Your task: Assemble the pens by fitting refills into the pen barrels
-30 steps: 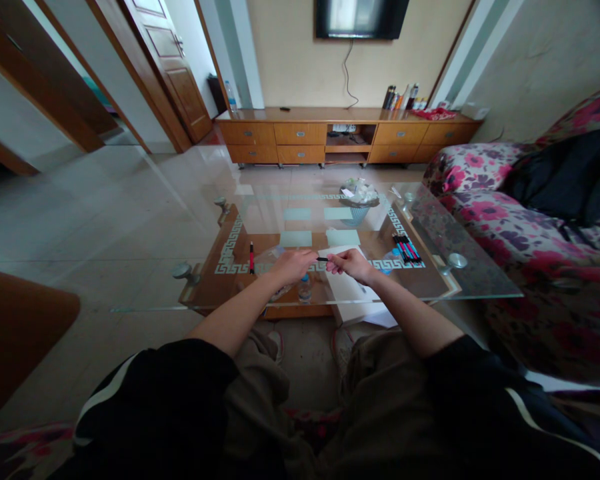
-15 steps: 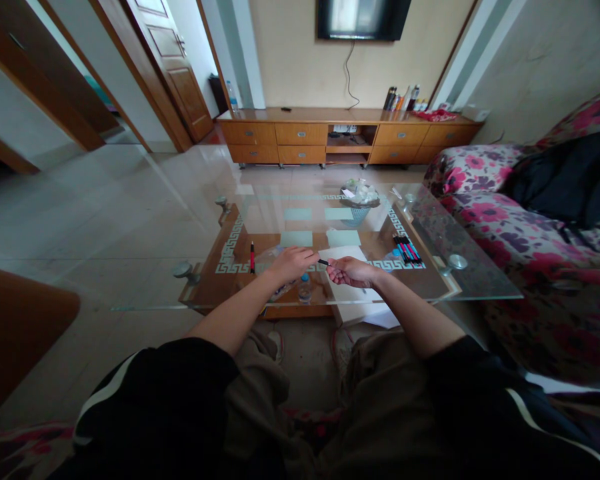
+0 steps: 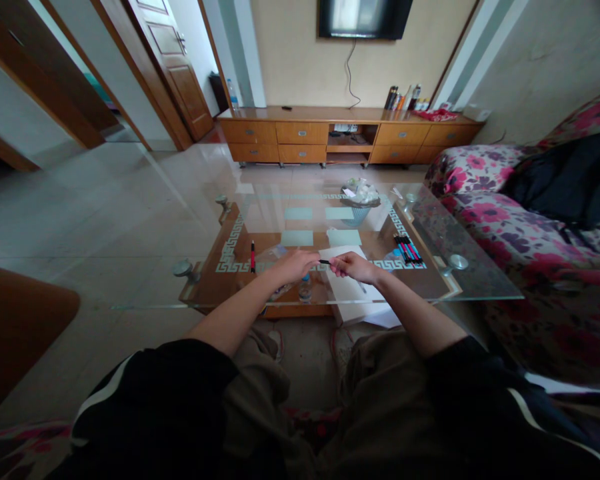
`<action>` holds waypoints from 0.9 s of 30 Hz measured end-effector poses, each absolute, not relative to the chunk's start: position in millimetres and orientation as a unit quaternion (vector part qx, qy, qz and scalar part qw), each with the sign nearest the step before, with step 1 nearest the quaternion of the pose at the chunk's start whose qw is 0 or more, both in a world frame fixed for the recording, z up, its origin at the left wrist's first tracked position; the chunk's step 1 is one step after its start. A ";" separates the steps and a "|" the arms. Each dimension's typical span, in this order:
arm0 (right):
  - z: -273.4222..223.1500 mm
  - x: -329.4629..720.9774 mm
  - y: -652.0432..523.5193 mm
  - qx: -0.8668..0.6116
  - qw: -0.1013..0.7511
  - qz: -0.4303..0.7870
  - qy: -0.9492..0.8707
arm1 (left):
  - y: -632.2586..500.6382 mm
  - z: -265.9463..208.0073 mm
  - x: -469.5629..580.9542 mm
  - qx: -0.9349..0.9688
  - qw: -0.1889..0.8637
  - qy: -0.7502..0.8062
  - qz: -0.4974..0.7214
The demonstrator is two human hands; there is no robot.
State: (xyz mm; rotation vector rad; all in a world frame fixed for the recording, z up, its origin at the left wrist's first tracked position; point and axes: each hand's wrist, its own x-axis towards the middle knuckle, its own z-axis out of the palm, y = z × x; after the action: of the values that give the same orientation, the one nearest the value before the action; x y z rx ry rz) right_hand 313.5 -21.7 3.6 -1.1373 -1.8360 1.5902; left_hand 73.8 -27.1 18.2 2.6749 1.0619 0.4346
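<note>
Over the glass table [image 3: 470, 288], both my hands meet at a slim black pen [image 3: 325, 262]. My left hand [image 3: 299, 265] is closed at the pen's left end, with its fingertips partly hidden behind the back of the hand. The right end sits pinched in my right hand [image 3: 354, 265], fingers curled in. A red and black pen [image 3: 253, 257] lies alone on the glass left of my hands. To the right, several red, blue and black pens [image 3: 407, 249] lie side by side in a row.
Beneath the glass are white paper [image 3: 347, 288], a clear bottle [image 3: 305, 290] with a blue cap and a brown shelf. A filled wastebasket [image 3: 359, 212] stands beyond the table's far edge. A floral sofa [image 3: 485, 220] holding a black bag [image 3: 570, 177] is on the right; a wooden cabinet [image 3: 300, 133] stands ahead.
My right hand has turned slightly and risen a little, its knuckles now more on top. My left hand has shifted slightly down. The pen stays between them.
</note>
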 end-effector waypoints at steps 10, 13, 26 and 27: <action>18.3 311.1 -23.6 -0.377 0.189 0.414 -0.807 | -18.2 19.5 63.1 0.853 0.406 0.313 0.095; 14.6 311.9 -21.4 -0.379 0.203 0.388 -0.815 | -17.6 19.2 61.6 0.850 0.415 0.312 0.091; -2.3 314.9 -15.0 -0.448 0.243 0.501 -0.700 | -22.0 11.7 65.1 0.855 0.279 0.394 0.187; -2.8 314.4 -14.7 -0.444 0.244 0.514 -0.693 | -22.3 11.9 65.1 0.856 0.277 0.397 0.183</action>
State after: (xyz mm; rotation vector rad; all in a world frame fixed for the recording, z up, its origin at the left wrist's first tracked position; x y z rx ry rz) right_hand 314.4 -14.7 -2.8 -1.2115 -1.8915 1.4028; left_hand 65.1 -22.3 11.9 2.2971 1.0659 0.4922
